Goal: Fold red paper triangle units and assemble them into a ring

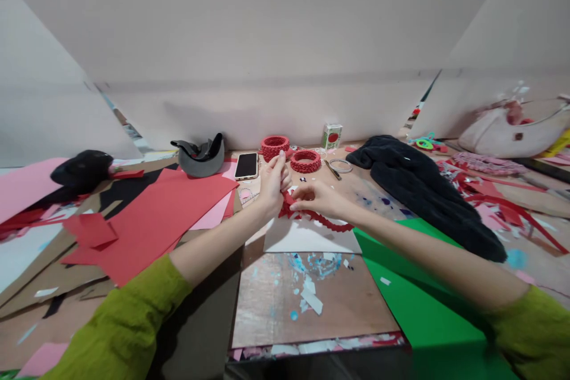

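From the head camera, both hands meet over the middle of the bench [312,303], a worn wooden surface flecked with paper scraps. The left hand [272,184] pinches the upper end of a red folded-paper chain [325,221], fingers closed on it; the right hand [318,199] grips the same jagged, zigzag strip just beside it, the rest curving over a white sheet [307,237]. Toward the bench's far edge sit two ribbed red paper rings [290,154], a glossy phone [246,165] and a soft black cloth [423,190]. Smooth red card [164,208] covers the left side, green card [414,303] the near right corner.
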Available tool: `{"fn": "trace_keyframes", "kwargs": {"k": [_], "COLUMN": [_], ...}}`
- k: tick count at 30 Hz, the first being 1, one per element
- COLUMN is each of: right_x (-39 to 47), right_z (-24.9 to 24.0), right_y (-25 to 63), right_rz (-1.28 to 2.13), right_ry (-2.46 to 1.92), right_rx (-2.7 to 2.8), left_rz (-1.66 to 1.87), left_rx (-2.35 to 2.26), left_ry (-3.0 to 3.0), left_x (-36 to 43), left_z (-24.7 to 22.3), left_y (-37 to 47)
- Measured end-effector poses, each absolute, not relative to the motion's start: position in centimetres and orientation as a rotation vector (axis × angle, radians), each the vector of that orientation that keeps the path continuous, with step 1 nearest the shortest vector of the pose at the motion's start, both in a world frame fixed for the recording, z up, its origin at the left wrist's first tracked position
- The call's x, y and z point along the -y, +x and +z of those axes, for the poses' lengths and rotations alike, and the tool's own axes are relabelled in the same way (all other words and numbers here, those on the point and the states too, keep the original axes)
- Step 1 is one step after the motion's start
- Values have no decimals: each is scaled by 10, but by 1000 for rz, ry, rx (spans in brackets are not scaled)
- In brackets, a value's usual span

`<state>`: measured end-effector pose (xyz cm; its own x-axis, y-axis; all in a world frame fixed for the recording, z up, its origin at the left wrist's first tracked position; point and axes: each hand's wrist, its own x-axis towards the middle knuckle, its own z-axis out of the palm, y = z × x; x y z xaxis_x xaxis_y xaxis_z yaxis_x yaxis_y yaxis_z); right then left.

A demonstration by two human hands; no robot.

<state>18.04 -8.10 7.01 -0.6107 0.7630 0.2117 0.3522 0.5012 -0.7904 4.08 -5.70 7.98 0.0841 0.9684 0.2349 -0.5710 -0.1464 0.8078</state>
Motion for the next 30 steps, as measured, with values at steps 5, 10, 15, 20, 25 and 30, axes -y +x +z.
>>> {"fn": "trace_keyframes", "kwargs": {"k": [5,10,15,20,25,30], "right_x": [87,97,100,99,101,105], "right_z": [73,77,67,59,59,62], "right_y": [178,175,172,170,170,173], "right_rz": [1063,1007,1008,1018,973,911], "right_ry": [-857,-857,-838,-832,-827,-850], "right_rx": [2167,2181,2171,2154,2176,2216], "left_rz": [1478,1482,1501,1513,1442,1287], "left_rx": [-549,-563,-579,-590,-618,-547], "left_ry": [940,884,865,854,863,988], "left_x": [68,80,88,88,90,100], "left_z": [83,82,79,75,76,75], "left_y": [40,36,36,35,26,6]}}
